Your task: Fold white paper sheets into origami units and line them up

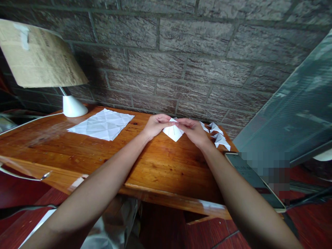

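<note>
A small folded piece of white paper (175, 134), kite-shaped with a crease down its middle, is held between both hands just above the wooden table. My left hand (156, 125) pinches its upper left side, thumb in front and fingers behind. On the upper right, my right hand (193, 130) pinches it the same way, the two thumbs nearly meeting. The fingers cover the paper's upper edges. Just right of my right hand lie several folded white paper pieces (220, 139) with pointed ends.
Creased white paper sheets (105, 123) lie stacked on the wooden table (166, 169) at the left. Behind them stands a lamp (74, 106) with a brown paper shade. A tablet (249, 176) rests at the right edge. A brick wall (155, 62) rises directly behind the table.
</note>
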### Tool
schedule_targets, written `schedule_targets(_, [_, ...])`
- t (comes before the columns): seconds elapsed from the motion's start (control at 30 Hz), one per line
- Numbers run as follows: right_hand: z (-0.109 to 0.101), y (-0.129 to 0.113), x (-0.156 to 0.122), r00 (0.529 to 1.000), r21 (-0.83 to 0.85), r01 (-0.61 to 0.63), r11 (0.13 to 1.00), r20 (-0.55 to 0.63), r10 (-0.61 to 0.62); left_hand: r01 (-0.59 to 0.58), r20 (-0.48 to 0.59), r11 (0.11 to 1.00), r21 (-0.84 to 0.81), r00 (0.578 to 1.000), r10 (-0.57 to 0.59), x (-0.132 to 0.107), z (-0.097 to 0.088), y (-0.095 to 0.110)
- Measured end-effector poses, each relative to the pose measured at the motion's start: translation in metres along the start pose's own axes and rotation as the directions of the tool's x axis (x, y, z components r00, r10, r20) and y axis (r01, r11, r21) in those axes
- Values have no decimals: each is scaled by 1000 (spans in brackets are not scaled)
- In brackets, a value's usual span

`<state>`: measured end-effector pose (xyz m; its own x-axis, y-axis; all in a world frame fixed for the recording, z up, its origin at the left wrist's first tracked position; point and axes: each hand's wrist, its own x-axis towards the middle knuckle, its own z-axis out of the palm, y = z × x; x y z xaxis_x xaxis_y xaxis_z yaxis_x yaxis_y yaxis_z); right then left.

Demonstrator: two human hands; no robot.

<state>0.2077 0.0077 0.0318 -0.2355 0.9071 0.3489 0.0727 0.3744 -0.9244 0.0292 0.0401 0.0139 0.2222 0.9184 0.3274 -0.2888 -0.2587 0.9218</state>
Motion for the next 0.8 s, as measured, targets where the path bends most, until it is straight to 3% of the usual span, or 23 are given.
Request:
schedule_targets(0.23, [-2,5,1,995,49,-43,998,91,39,-4,14,999,44,1000,4,-2,0,-2])
schedule_targets(0.8, [-2,8,1,995,43,-95,995,11,94,-18,92,999,38,996,14,0,0,-3])
